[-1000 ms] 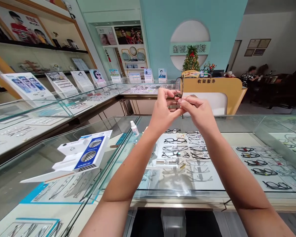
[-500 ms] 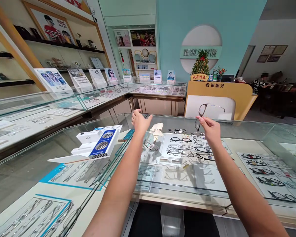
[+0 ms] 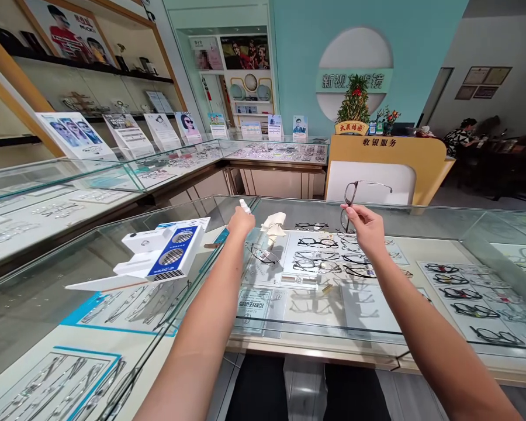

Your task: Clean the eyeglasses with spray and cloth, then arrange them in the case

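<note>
My left hand is closed around a small white bottle; only its top sticks out above my fingers. In my right hand a pair of eyeglasses is pinched by the frame between thumb and fingers, held up on its side above the glass counter with a temple pointing right. A crumpled cream cloth lies on the glass just right of my left hand. Below the cloth, a thin-rimmed pair of eyeglasses is visible. Rows of dark frames are between my forearms.
A white and blue display box stands on the counter left of my left forearm. More frames fill a tray at right. Behind are another glass showcase with upright cards and a yellow cashier desk. A person sits far right.
My left hand, spread and empty before, has closed around the small white bottle. My right hand keeps the eyeglasses raised. The view has shifted slightly.
</note>
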A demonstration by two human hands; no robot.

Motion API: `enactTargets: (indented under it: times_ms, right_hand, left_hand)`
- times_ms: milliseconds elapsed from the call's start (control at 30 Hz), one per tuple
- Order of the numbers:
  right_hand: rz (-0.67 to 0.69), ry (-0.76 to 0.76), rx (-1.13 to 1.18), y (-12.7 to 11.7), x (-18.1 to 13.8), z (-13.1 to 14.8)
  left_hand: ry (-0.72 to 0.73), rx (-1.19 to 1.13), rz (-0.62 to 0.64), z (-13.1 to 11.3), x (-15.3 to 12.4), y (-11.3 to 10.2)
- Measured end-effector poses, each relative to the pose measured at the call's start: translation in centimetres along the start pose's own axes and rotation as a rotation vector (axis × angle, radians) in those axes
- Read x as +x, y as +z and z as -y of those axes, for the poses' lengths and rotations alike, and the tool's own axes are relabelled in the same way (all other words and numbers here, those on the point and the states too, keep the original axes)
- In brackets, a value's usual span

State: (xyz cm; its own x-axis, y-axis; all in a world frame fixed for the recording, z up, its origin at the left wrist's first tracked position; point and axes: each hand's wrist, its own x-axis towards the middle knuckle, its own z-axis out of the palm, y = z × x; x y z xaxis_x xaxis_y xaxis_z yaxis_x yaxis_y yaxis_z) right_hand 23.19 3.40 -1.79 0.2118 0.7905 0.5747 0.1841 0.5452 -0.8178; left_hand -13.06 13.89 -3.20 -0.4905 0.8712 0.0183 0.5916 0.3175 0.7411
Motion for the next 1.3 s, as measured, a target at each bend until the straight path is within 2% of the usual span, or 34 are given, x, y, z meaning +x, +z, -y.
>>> enactTargets:
  times_ms: [100, 200, 333, 367, 433, 500, 600, 667, 700, 833, 933, 1067, 1300]
  right_hand:
    - [0.009, 0.011, 0.013, 0.1, -0.1, 0.2]
    - [0.037, 0.023, 0.029, 0.3, -0.4, 0.7]
    - [0.116, 0.074, 0.063, 0.9, -1.0, 1.8]
    - [0.145, 0.093, 0.079, 1.1, -1.1, 2.1]
    - [0.201, 0.126, 0.122, 1.4, -1.4, 2.5]
    - [0.250, 0.145, 0.162, 1.7, -1.7, 2.9]
    - [0.299, 0.166, 0.194, 1.9, -2.0, 3.2]
    - [0.318, 0.179, 0.204, 2.0, -2.1, 3.3]
    - [0.326, 0.184, 0.204, 2.0, -2.2, 3.3]
    - [0.368, 0.198, 0.196, 2.1, -2.4, 3.3]
    - [0.398, 0.196, 0.185, 2.4, -2.7, 3.0]
    - [0.424, 0.205, 0.191, 2.6, -3.0, 2.8]
    - [0.369, 0.274, 0.352, 2.3, -2.6, 2.6]
  left_hand:
    - [0.153, -0.174, -0.035, -1.2, -1.1, -0.2]
    - [0.299, -0.392, 0.080, -3.3, -3.2, 0.1]
    - [0.402, -0.600, 0.424, -5.9, -7.5, 1.3]
    - [0.412, -0.670, 0.556, -6.3, -8.7, 1.5]
    - [0.385, -0.886, 0.909, -6.8, -10.8, 1.9]
    - [0.344, -1.003, 1.135, -7.0, -12.4, 2.1]
    - [0.321, -1.032, 1.241, -7.0, -13.4, 2.3]
    - [0.346, -1.034, 1.210, -7.0, -13.6, 2.6]
    - [0.379, -1.018, 1.152, -7.0, -13.5, 2.8]
    - [0.598, -0.845, 0.747, -6.8, -13.5, 3.7]
    - [0.663, -0.731, 0.582, -6.7, -13.7, 4.1]
    - [0.716, -0.619, 0.481, -6.7, -13.9, 4.0]
    - [0.771, -0.619, 0.515, -6.5, -13.8, 3.8]
